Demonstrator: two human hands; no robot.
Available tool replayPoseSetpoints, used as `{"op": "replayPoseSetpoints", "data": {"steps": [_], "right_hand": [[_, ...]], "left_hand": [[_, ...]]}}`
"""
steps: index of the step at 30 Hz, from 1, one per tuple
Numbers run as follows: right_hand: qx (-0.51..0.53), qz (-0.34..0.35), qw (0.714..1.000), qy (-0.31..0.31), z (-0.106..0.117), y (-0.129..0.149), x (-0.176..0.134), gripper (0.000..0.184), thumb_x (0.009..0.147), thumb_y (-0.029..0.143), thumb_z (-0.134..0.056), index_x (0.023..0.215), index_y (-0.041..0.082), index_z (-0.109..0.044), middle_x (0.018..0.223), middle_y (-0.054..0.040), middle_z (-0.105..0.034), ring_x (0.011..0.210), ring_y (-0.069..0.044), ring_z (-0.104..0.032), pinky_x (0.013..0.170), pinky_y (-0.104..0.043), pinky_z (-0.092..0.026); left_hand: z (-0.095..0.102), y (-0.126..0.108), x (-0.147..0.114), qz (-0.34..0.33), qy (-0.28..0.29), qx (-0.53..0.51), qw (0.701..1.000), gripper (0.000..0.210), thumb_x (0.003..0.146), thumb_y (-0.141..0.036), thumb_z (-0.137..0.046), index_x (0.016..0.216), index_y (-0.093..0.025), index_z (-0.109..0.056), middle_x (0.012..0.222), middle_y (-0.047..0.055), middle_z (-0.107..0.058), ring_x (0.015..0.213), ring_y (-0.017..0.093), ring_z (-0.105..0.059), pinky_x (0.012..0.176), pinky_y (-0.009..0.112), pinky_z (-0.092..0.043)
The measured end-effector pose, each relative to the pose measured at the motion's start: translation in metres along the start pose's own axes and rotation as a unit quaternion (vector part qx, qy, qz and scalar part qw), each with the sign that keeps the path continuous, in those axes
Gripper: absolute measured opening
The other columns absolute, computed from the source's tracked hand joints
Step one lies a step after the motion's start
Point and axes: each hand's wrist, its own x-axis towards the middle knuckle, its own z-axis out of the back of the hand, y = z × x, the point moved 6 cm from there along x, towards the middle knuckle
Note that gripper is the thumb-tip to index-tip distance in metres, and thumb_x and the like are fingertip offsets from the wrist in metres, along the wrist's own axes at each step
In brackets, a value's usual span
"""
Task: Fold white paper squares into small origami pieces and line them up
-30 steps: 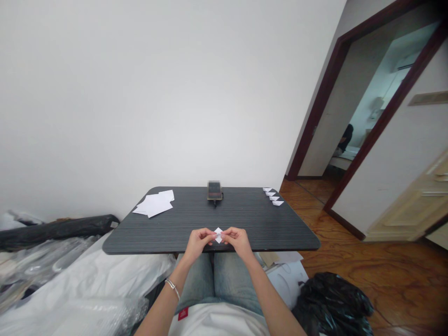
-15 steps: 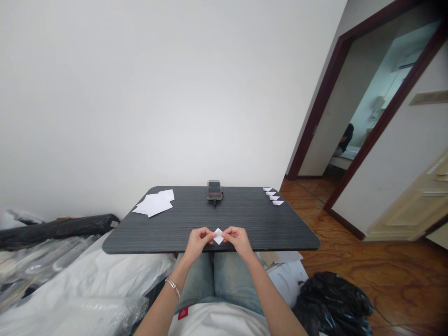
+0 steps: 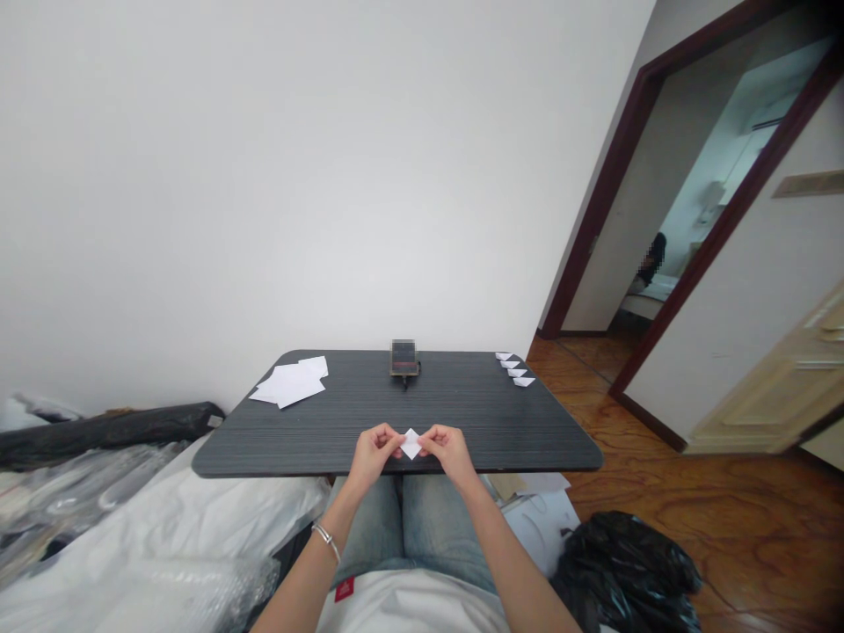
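Observation:
Between my hands is a small folded piece of white paper [image 3: 411,444], diamond-shaped from here, over the near edge of the dark table [image 3: 369,404]. My left hand [image 3: 378,450] pinches its left corner with thumb and fingers. The right corner is pinched the same way by my right hand [image 3: 445,446]. Fine creases in the paper are too small to make out. Several folded white paper pieces [image 3: 516,373] lie in a row at the table's far right corner. Loose white sheets [image 3: 290,384] overlap one another on the left side.
A phone on a stand [image 3: 403,359] is at the table's back middle, by the white wall. Black plastic bags [image 3: 626,571] lie on the floor at the right. Plastic-wrapped goods [image 3: 132,527] are at the left. Through the doorway, a person [image 3: 652,258] is partly visible.
Almost nothing differs. Both hands keep their pinch on the folded paper, which has shifted up very slightly.

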Motion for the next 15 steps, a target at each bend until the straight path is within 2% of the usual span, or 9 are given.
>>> {"op": "replayPoseSetpoints", "data": {"steps": [6,11,15], "right_hand": [[0.006,0.009,1.000,-0.017,0.001,0.005,-0.001,0.018,0.063,0.030,-0.068,0.054,0.016,-0.060,0.046,0.0003,-0.060,0.042,-0.012,-0.053,0.047,-0.023,-0.042],[0.002,0.016,1.000,-0.017,0.002,0.006,-0.004,0.017,0.063,0.029,-0.068,0.055,0.016,-0.060,0.048,-0.0002,-0.061,0.045,-0.013,-0.054,0.048,-0.024,-0.043],[-0.015,0.028,0.999,-0.006,0.001,0.007,-0.005,0.019,0.064,0.031,-0.067,0.056,0.016,-0.060,0.049,-0.0005,-0.061,0.046,-0.013,-0.055,0.049,-0.024,-0.043]], "left_hand": [[0.001,0.001,0.001,0.016,0.001,-0.050,0.999,0.036,0.071,-0.047,-0.055,0.078,-0.012,-0.058,0.053,0.000,-0.060,0.048,0.011,-0.057,0.051,0.024,-0.048],[-0.005,0.001,0.000,0.033,0.041,-0.024,0.998,0.031,0.063,-0.039,-0.067,0.072,-0.010,-0.063,0.057,0.003,-0.064,0.051,0.012,-0.057,0.049,0.020,-0.045],[-0.009,0.001,-0.002,0.034,0.058,0.000,0.998,0.029,0.064,-0.039,-0.066,0.068,-0.010,-0.064,0.055,0.003,-0.064,0.049,0.011,-0.056,0.046,0.019,-0.042]]}}
